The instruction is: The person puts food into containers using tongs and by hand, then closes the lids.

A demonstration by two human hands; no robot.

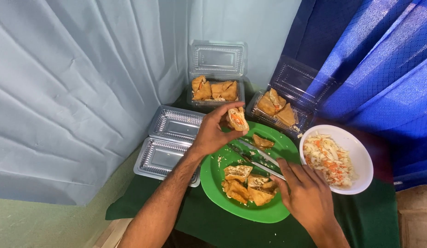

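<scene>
Over the green plate, hands: both at work above a small dark green tabletop.
Left hand (212,133): fingers pinched narrow around a stuffed fried tofu piece (237,119), held up clear of the plate at its 12 o'clock rim; orange and white filling faces the camera.
Right hand (307,195): at the plate's 4 o'clock, fingers curled on the handle end of metal tongs (257,158); the tongs run toward 10 o'clock across the plate, tips low over it.
Green plate (213,177): round, smooth plastic, crumbs scattered; a cluster of golden tofu pieces (245,186) at its 6 o'clock, one more piece at 1 o'clock.
White bowl (360,156): at the plate's 3 o'clock, just beside its rim; holds shredded pale cabbage with orange carrot strips.
Empty clear box (165,154): ribbed hinged plastic, lid open, at 9 o'clock, touching the plate's edge.
Filled box, rear (216,92): at 12 o'clock, lid up, tofu inside.
Filled box, right rear (277,108): at 1 o'clock, lid up against blue cloth.
Edges: pale curtain close at 9 to 12 o'clock, blue patterned cloth at 1 to 3 o'clock; open cloth only at 6 o'clock, near the person.
</scene>
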